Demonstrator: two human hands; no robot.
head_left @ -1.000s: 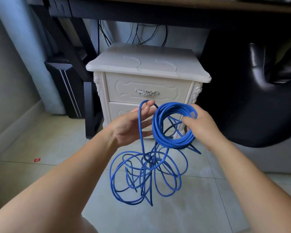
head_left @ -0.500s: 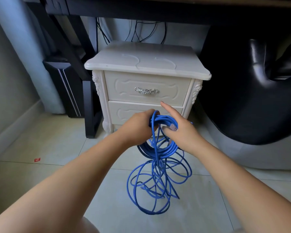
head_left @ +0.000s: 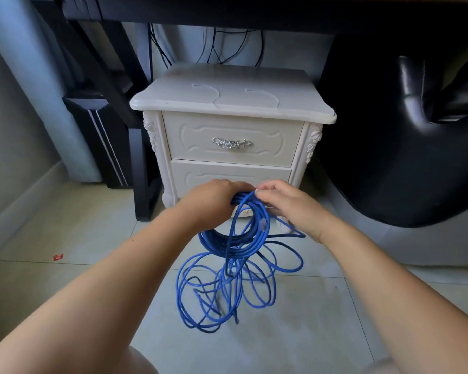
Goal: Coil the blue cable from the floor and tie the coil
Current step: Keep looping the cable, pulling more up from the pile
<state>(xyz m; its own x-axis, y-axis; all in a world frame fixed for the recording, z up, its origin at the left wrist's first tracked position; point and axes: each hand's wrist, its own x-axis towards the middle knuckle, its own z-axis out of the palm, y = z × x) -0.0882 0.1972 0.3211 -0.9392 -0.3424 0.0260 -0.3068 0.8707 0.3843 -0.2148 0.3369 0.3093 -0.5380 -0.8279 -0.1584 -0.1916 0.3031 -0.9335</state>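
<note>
**Pale tiled floor**

On the tiled floor point(head_left: 79, 287) stand a white two-drawer nightstand point(head_left: 233, 141), a black desk leg point(head_left: 142, 190) just left of it, and a black leather seat point(head_left: 389, 163) to its right. A small red scrap point(head_left: 58, 257) lies apart. Loose blue cable point(head_left: 227, 292) loops hang to the tiles.

The left hand point(head_left: 214, 202), right hand point(head_left: 291, 207) and forearms point(head_left: 114, 287) are bare.

No text, label, brand or number can be read here. A small red scrap point(head_left: 58, 257) lies on the floor point(head_left: 92, 238) near its left edge, and whatever is marked on it is too small to make out. Any print along the jacket of the blue cable point(head_left: 216, 245) is too fine to tell.
</note>
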